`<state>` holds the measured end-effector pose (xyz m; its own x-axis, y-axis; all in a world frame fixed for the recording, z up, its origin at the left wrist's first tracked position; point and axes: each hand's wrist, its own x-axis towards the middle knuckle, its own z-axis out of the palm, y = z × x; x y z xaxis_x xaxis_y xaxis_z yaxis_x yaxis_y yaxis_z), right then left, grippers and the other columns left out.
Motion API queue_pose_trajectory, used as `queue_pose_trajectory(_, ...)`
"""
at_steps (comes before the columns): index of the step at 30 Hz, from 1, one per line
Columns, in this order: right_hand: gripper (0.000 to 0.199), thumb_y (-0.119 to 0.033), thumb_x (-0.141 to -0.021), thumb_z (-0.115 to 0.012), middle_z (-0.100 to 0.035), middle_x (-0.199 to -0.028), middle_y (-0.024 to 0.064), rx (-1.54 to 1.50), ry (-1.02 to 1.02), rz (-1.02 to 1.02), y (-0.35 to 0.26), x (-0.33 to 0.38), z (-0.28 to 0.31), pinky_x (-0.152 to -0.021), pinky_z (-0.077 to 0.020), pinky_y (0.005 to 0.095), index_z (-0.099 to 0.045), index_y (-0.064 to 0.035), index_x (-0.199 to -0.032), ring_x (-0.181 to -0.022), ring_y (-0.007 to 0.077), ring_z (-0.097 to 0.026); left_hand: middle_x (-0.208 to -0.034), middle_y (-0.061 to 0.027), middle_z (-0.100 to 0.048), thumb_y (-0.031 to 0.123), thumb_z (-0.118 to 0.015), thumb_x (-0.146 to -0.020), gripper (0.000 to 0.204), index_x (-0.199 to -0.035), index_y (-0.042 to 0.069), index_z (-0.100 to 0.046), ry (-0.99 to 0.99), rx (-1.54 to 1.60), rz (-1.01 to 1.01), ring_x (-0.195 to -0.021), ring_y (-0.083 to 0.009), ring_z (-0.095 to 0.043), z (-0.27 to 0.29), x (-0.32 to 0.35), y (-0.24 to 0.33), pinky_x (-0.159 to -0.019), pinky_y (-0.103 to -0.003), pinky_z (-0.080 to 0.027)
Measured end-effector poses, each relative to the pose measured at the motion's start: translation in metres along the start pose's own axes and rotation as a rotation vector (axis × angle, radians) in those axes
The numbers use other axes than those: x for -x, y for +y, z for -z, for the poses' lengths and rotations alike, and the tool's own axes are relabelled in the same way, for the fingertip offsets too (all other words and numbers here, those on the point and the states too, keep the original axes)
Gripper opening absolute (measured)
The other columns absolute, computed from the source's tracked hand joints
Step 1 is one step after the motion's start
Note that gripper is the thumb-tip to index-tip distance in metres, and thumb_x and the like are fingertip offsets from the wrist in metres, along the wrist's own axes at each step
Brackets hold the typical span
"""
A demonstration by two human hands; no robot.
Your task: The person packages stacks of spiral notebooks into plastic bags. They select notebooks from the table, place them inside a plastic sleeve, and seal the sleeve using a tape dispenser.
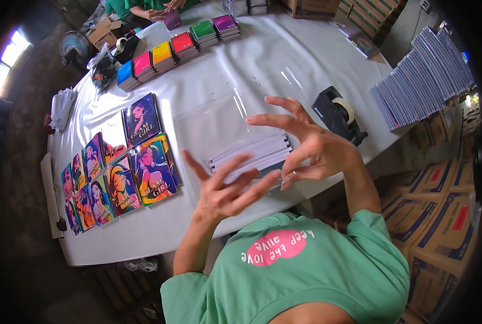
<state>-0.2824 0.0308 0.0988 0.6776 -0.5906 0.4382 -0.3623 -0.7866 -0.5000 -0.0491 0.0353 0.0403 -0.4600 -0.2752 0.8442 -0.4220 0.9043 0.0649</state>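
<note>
My left hand [222,197] is raised over the near part of the table, fingers apart, nothing seen in it. Beside it, my right hand [319,154] has thumb and forefinger brought together in a pinch, the other fingers stretched out; what the pinch holds, if anything, is too small to make out. A ring shows on one of its fingers. Beneath both hands lies a bundle of spiral notebooks [252,154], white page edges showing, partly hidden by the fingers. It rests on a clear plastic sheet [203,121]. To the right stands a black tape dispenser [333,116].
Illustrated notebooks [154,170] lie in rows at left. Coloured small notebook stacks [162,54] line the far side, where another person's hands [160,12] hold a purple notebook. Tall spiral notebook stacks [422,75] stand at right, above cardboard boxes [430,216].
</note>
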Motion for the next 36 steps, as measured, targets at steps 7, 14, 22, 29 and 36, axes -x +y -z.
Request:
queue_pose_trajectory(7, 0.058, -0.044, -0.06, -0.078, -0.041, -0.138, 0.0062, 0.466, 0.154, -0.478, -0.01, 0.001, 0.046, -0.105, -0.025, 0.0558, -0.065, -0.0114, -0.106, -0.129, 0.0265, -0.035, -0.045, 0.0076, -0.036, 0.032, -0.083, -0.061, 0.029, -0.068, 0.013, -0.063, 0.031, 0.111, -0.002, -0.077, -0.0109, -0.06, 0.002, -0.012, 0.012, -0.101, -0.076, -0.005)
queue_pose_trajectory(14, 0.074, -0.028, -0.058, -0.083, -0.049, -0.134, 0.0073, 0.067, 0.013, -0.224, 0.018, 0.053, -0.06, -0.108, -0.0271, 0.0424, -0.055, -0.0124, -0.124, -0.128, 0.0242, -0.042, -0.047, 0.0071, -0.034, 0.033, -0.082, -0.061, 0.03, -0.061, 0.014, -0.058, 0.189, 0.155, 0.021, -0.077, -0.0115, -0.059, 0.001, -0.004, 0.023, -0.101, -0.075, -0.005)
queue_pose_trajectory(22, 0.068, -0.017, -0.051, -0.083, -0.053, -0.13, 0.0005, 0.048, 0.048, -0.27, 0.031, 0.056, -0.062, -0.108, -0.0298, 0.0414, -0.063, -0.0237, -0.116, -0.124, 0.0252, -0.046, -0.09, -0.0007, -0.052, 0.041, -0.077, -0.059, 0.045, -0.09, 0.011, -0.064, 0.776, 0.315, 0.266, -0.098, -0.0221, -0.051, 0.012, 0.031, -0.004, -0.1, -0.056, -0.032)
queue_pose_trajectory(29, 0.072, -0.012, -0.051, -0.081, -0.046, -0.137, -0.0013, 0.018, -0.083, -0.157, 0.032, 0.028, -0.063, -0.104, -0.0309, 0.0414, -0.061, -0.0301, -0.117, -0.126, 0.0234, -0.041, -0.133, -0.005, -0.049, 0.028, -0.078, -0.052, 0.073, -0.12, 0.012, -0.058, -0.541, 0.198, 0.176, -0.115, -0.0231, -0.05, 0.019, 0.064, -0.046, -0.094, -0.043, -0.033)
queue_pose_trajectory(36, 0.06, -0.016, -0.063, -0.077, -0.047, -0.136, 0.0051, -0.545, 0.205, -0.175, 0.041, 0.036, -0.029, -0.104, -0.0295, 0.0401, -0.06, -0.0174, -0.12, -0.126, 0.022, -0.041, -0.138, 0.0034, -0.044, 0.027, -0.076, -0.054, 0.087, -0.135, 0.028, -0.045, -0.928, 0.237, 0.172, -0.122, -0.0168, -0.045, 0.017, -0.003, -0.045, -0.1, -0.052, -0.022)
